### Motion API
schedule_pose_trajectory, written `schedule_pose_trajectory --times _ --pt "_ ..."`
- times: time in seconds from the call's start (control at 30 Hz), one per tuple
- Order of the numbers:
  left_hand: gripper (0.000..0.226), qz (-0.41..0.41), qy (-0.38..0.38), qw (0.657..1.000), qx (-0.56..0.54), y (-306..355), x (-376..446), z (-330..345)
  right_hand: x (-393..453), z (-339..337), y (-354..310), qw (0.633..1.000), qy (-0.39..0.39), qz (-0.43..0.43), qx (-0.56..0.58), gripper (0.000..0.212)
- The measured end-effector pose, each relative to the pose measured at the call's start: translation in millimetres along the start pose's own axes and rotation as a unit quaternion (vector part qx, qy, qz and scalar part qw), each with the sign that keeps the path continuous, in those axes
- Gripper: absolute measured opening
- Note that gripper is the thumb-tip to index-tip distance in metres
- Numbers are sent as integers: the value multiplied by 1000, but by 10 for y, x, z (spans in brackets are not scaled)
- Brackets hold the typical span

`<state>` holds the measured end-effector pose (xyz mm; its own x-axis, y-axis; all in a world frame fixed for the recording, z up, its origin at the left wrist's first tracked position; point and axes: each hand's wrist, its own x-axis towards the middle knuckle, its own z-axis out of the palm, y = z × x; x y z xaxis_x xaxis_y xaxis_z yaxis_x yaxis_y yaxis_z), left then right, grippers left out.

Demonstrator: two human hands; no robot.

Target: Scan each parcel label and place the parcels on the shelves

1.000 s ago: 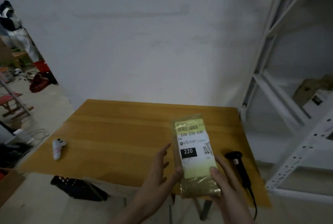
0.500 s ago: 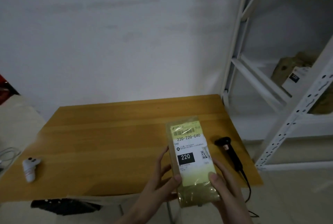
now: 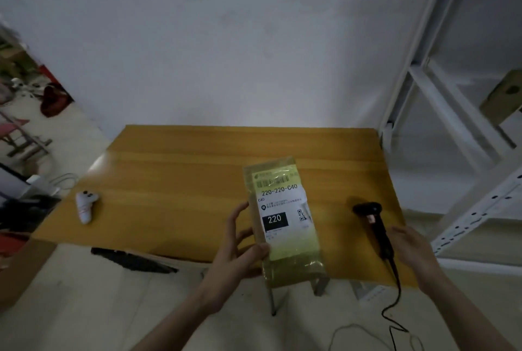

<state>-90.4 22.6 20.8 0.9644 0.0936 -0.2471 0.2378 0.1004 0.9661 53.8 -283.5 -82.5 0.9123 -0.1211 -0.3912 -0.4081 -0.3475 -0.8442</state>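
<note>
We saw the left hand [image 3: 240, 243] alone pinching the parcel [image 3: 284, 223]; the right hand [image 3: 411, 246], fingers spread, neared the scanner [image 3: 372, 226]. Risk: the slick wrap slips from one-handed hold.

Parcel [image 3: 285, 223] olive-yellow, white label [image 3: 282, 204] with black block; scanner [image 3: 372, 226] black; table [image 3: 183, 181] amber wood-grain.

**Labelled parcel held up, scanner lying on the surface**

The flat rectangular parcel in yellowish-brown plastic wrap [image 3: 284, 220] is held upright, label facing the camera (its white label [image 3: 282, 204] reads "220-220-C40", with a black "220" box). The black corded handheld barcode scanner [image 3: 374, 226] lies just right of it. White metal shelves [image 3: 463, 113] stand further right.
</note>
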Motion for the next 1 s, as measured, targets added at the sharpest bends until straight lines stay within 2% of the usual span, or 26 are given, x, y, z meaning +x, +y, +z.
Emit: schedule_pose_trajectory --times 0.13,0.33,0.5,0.6,0.7,0.77,0.9,1.0 --pt "73 -10 31 999 19 -24 -100 114 628 -147 172 995 -28 46 -79 46" --pt "83 -20 80 996 28 -124 -245 365 1064 -35 246 985 -115 107 -76 64" --pt "81 -20 110 993 32 -198 -325 539 1200 101 285 974 -181 119 -64 58" --pt "79 -25 127 991 32 -276 -363 631 1317 176 325 974 -176 130 -55 63" --pt "83 -26 144 989 38 -348 -370 720 1256 205 286 978 -161 122 -60 58" --pt "85 -25 155 986 53 -381 -349 770 1091 195 209 980 -168 97 -45 48" --pt "82 -11 179 980 89 -432 -217 848 392 47 -248 981 -192 10 -17 12" --pt "81 11 192 973 130 -465 -70 897 -396 -250 -642 968 -241 -60 24 22"
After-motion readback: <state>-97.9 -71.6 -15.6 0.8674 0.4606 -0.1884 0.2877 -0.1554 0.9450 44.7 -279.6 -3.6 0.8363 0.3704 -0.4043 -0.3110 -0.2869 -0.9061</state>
